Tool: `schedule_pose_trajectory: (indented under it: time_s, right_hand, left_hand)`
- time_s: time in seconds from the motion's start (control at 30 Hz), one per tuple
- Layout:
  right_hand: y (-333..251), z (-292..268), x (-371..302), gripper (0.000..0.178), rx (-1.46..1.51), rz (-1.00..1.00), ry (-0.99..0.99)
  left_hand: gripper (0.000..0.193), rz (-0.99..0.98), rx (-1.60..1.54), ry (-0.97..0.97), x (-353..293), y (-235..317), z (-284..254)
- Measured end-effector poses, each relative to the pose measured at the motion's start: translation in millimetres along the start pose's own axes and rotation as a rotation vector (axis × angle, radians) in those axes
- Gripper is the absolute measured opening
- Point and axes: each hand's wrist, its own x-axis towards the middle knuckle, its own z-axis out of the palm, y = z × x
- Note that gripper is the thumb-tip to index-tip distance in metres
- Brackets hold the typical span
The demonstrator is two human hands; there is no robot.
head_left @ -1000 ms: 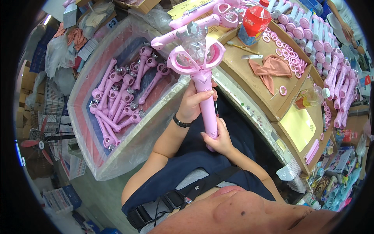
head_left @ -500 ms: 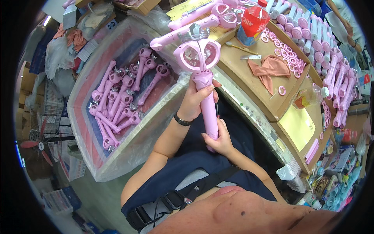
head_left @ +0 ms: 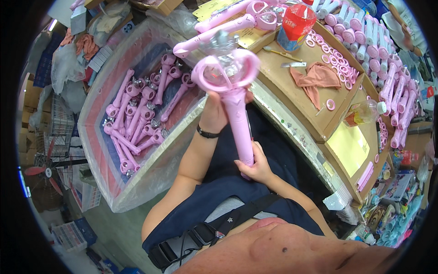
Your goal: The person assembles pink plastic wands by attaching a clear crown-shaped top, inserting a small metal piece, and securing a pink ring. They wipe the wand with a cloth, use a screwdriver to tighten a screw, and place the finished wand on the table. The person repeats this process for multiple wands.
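Observation:
A pink toy wand [head_left: 239, 125] with a round, clear-windowed head and a silver crown stands upright before my chest; its head is smeared by motion. My left hand [head_left: 213, 113] is closed around the neck just under the head, with fingertips showing on the far side. Lower down, my right hand [head_left: 257, 166] grips the bottom end of the handle. A thin dark rod [head_left: 250, 130], perhaps a screwdriver, rises from the right hand along the handle's right side; its kind is not clear.
On the left, a plastic-lined bin [head_left: 157, 176] holds several pink wands [head_left: 143, 109]. To the right, a cardboard tray [head_left: 292, 102] carries pink rings [head_left: 340, 66], an orange cloth [head_left: 317, 80] and a red-labelled bottle [head_left: 296, 27]. More wands [head_left: 404, 102] are stacked at far right.
The wand's head has tipped leftward and turned a little, and my left hand has moved left and slightly down with it. My right hand stays at the handle's bottom end.

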Motion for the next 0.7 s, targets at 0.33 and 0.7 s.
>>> schedule_pose_trajectory:
  time_s: [0.33,0.7]
  right_hand:
    - [1,1,4,0.061,-0.057,0.034,0.111]
    - [4,-6,-2,0.061,0.027,0.014,-0.065]
  left_hand:
    - [0.05,-0.136,0.033,0.121,-11,-12,13]
    - [0.059,-0.055,-0.122,0.154,-3,-4,6]
